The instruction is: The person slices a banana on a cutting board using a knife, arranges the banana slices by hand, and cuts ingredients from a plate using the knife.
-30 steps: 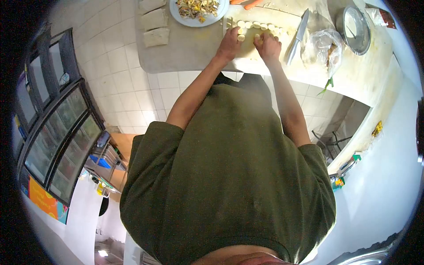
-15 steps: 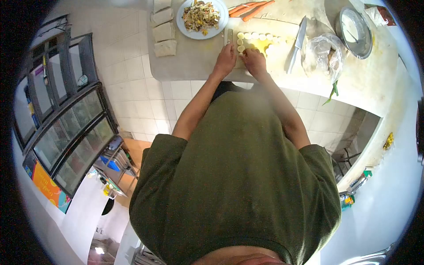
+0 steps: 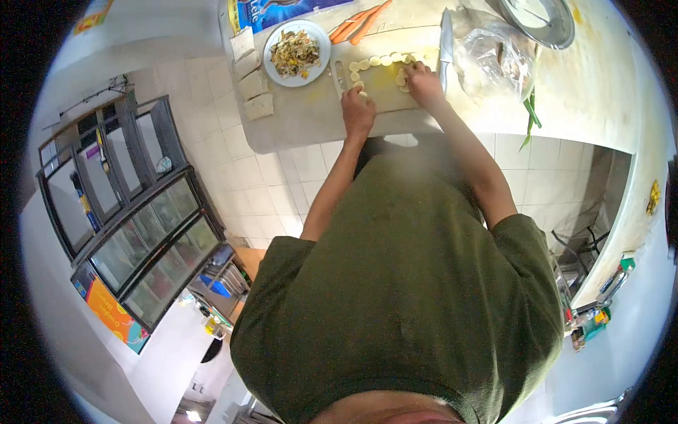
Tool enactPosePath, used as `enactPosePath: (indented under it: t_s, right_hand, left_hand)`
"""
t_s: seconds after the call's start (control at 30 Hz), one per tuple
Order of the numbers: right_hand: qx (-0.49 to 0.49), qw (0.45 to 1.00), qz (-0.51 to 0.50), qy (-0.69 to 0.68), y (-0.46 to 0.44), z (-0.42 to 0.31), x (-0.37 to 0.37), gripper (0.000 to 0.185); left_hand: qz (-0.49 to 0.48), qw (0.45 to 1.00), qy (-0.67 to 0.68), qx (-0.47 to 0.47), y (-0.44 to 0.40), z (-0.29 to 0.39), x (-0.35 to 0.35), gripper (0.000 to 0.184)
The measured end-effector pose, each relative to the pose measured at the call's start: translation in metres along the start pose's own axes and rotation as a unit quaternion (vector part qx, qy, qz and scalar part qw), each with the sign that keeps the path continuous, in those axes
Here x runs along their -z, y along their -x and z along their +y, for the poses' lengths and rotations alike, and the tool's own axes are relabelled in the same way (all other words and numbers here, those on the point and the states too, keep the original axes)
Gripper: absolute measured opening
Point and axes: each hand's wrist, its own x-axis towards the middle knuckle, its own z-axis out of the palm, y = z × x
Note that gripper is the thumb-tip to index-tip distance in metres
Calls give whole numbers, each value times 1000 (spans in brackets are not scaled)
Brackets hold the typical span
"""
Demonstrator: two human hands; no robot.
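Observation:
Pale round slices (image 3: 385,61) lie in a curved row along the far side of a cutting board (image 3: 387,100). My left hand (image 3: 358,112) is at the board's near left corner, its fingers closed at a slice on the left end of the row. At the right end, my right hand (image 3: 425,85) has its fingertips pinched together at the slices; what they hold is too small to make out. Beyond my right hand a knife (image 3: 446,44) lies on the table, blade pointing away. A plate (image 3: 268,62) of chopped mixed food stands left of the board.
Carrots (image 3: 360,24) lie behind the board, and folded white pieces (image 3: 253,85) line the table's left side. A blue packet (image 3: 282,10) is at the back. To the right are a plastic bag (image 3: 494,60), green stalks (image 3: 530,116) and a metal bowl (image 3: 560,32).
My right hand has moved from beside my left hand to the right end of the slices. My left hand stays near the left end. The view has shifted, bringing the blue packet into sight.

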Motion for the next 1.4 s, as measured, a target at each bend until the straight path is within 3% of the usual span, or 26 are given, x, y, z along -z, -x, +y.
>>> enactPosePath:
  t_s: [0.13, 0.4, 0.5, 0.6, 0.7, 0.83, 0.93, 1.03, 1.13, 1.23, 1.33, 1.4]
  right_hand:
    - [25, 1000, -8, 6, -3, 9, 0, 35]
    - [96, 994, -50, 10, -24, 16, 4, 27]
    - [146, 987, -57, 34, -20, 26, 5, 34]
    - [92, 984, -143, 60, -8, 28, 21, 39]
    - [76, 994, -69, 45, 11, 19, 25, 46]
    - [166, 985, -42, -5, 24, -26, 19, 34]
    - [202, 979, -31, -6, 10, -52, -7, 30]
    - [111, 988, -108, -7, -1, -73, -28, 31]
    - [127, 989, -69, -11, 0, -77, -35, 31]
    - [102, 988, -111, -36, -2, -77, -31, 35]
    - [111, 994, 8, 7, 1, -63, -13, 41]
    - [-9, 995, -7, 95, 0, -58, 2, 46]
  left_hand:
    - [66, 997, -22, 30, 3, 6, -16, 38]
    - [50, 998, -14, 25, 32, 11, -14, 40]
    - [46, 998, -8, 32, 43, 7, -14, 38]
    - [51, 997, 3, 49, 58, -8, -18, 39]
    - [64, 994, 3, 91, 72, -31, -23, 40]
    - [99, 981, 57, 158, 77, -35, -18, 40]
    - [104, 981, 65, 150, 74, -33, -13, 41]
    - [127, 979, 105, 117, 72, -33, -6, 40]
    - [111, 981, 108, 115, 73, -43, 1, 43]
    - [102, 983, 103, 115, 76, -63, 5, 43]
    - [73, 984, 97, 127, 76, -82, 15, 43]
    - [78, 981, 128, 120, 69, -94, 21, 41]
